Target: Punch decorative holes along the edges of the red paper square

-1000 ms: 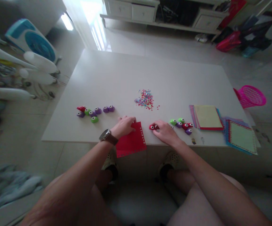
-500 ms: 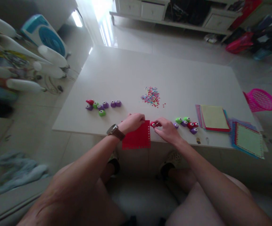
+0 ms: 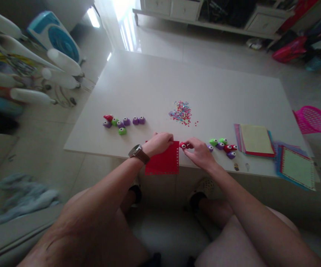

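Observation:
A sheet of red paper [image 3: 161, 162] overhangs the table's front edge, with small punched holes along its right and bottom sides. Its upper part is gripped by my left hand [image 3: 162, 141], whose fingers are closed. In my right hand [image 3: 197, 149] is a red craft punch [image 3: 183, 145], pinched at the paper's top right corner. Whether the paper sits inside the punch's slot I cannot tell. Beside that hand, several green, purple and red punches [image 3: 227, 148] are clustered. Another group of punches [image 3: 121, 124] stands to the left.
A heap of coloured confetti [image 3: 182, 112] lies mid-table. On the right are a stack of coloured paper [image 3: 255, 139] and a pile of hole-edged sheets [image 3: 298, 167]. A small clear item [image 3: 247, 167] lies near the front edge of the white table [image 3: 227, 92]. A pink basket [image 3: 313, 119] stands beyond.
The whole view has shifted slightly. Both hands keep their grips; the punch stays near the paper's upper right corner, with little other visible movement.

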A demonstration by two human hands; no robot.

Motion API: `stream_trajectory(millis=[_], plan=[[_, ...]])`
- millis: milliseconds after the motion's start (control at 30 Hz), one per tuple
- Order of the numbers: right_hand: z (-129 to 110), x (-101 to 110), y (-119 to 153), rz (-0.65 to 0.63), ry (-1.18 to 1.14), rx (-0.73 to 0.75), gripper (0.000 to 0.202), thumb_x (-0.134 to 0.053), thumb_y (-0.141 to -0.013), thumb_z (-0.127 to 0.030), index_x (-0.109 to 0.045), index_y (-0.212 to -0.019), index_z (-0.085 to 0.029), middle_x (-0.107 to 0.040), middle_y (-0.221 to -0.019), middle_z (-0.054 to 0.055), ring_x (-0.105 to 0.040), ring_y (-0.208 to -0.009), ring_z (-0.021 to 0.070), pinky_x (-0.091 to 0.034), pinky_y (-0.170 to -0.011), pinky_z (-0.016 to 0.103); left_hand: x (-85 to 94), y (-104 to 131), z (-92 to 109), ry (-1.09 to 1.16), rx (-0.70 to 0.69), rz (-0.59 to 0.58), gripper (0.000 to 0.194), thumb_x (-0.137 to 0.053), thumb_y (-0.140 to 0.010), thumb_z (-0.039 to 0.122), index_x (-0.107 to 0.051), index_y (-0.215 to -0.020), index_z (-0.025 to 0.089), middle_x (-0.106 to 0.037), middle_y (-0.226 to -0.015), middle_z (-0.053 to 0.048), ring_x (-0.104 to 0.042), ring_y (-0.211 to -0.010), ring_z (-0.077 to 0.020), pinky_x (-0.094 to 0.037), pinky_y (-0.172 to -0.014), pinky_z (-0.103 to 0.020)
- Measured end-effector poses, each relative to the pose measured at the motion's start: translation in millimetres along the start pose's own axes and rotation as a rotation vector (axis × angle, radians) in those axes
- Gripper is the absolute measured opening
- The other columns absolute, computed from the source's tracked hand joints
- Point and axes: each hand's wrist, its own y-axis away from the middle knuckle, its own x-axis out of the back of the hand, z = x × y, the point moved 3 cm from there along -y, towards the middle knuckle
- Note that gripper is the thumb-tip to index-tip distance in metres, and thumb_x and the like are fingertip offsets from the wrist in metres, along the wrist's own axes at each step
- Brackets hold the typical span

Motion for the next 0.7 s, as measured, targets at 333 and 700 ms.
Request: stream_trajectory(millis=[333, 700], plan=[[-0.4, -0.8, 0.5, 0.004, 0.01, 0.001, 0.009, -0.069, -0.09, -0.014, -0.07, -0.092, -0.023, -0.073, -0.093, 0.005, -0.069, -0.086, 0.0208, -0.053, -0.08, 0.034, 0.7, -0.1, 1.3, 0.006, 0.016, -0.009, 0.024, -0.054, -0.105, 0.023, -0.077, -0.103, 0.019, -0.081, -0.107, -0.008, -0.071, -0.101, -0.0226, -0.047, -0.091, -0.035], [6.5, -12.5, 0.4, -0.11, 0.058, -0.013, 0.017, -0.067, -0.089, -0.01, -0.074, -0.099, -0.022, -0.076, -0.1, 0.007, -0.071, -0.092, 0.0232, -0.054, -0.085, 0.035, -13.6, -3.8, 0.2, -0.012, -0.025, 0.01, 0.023, -0.054, -0.101, 0.018, -0.077, -0.099, 0.019, -0.081, -0.108, -0.009, -0.071, -0.101, -0.0236, -0.046, -0.09, -0.035]])
